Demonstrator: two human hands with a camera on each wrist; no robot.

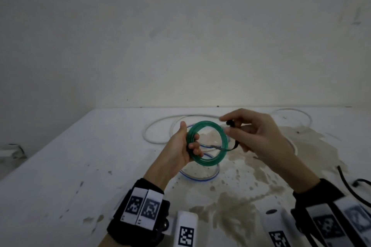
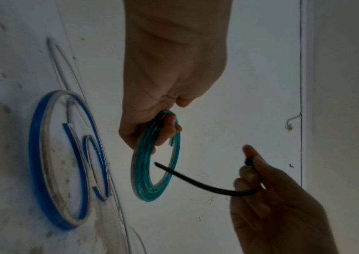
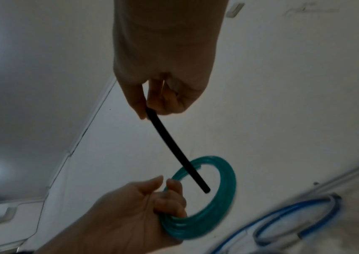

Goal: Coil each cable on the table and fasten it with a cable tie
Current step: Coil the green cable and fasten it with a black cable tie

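Head view has both hands up over the white table (image 1: pixel 80 156), which is pretty stained with brownish blotches toward the right. The left hand (image 1: pixel 180 146) has its fingers curled round the left side of the green cable coil (image 1: pixel 207 143), holding it upright off the table, several turns stacked neatly into a ring. The right hand (image 1: pixel 259 136) is pinching a black cable tie (image 1: pixel 232 146) at its head end between thumb and fingertips, other fingers loosely bent. From the left wrist cam the cable tie (image 2: pixel 200 183) curves away from the right hand (image 2: pixel 272 197) with its free tip poking into the opening of the green cable coil (image 2: pixel 152 171), so it's threaded into the ring but not wrapped round the strands. Right wrist cam agrees: the tie (image 3: pixel 174 149) runs down from the right hand (image 3: pixel 165 86) and its end sits inside the coil (image 3: pixel 224 197) that the left hand (image 3: pixel 130 214) grips. Lying on the table under the hands is a blue cable (image 2: pixel 43 163) in loose loops, and behind it a white cable (image 1: pixel 160 124) sprawled in big curves toward the back edge. There's also a black cable (image 1: pixel 349 186) at the right edge of the table, can't really tell what it belongs to since it's cut off by the frame.
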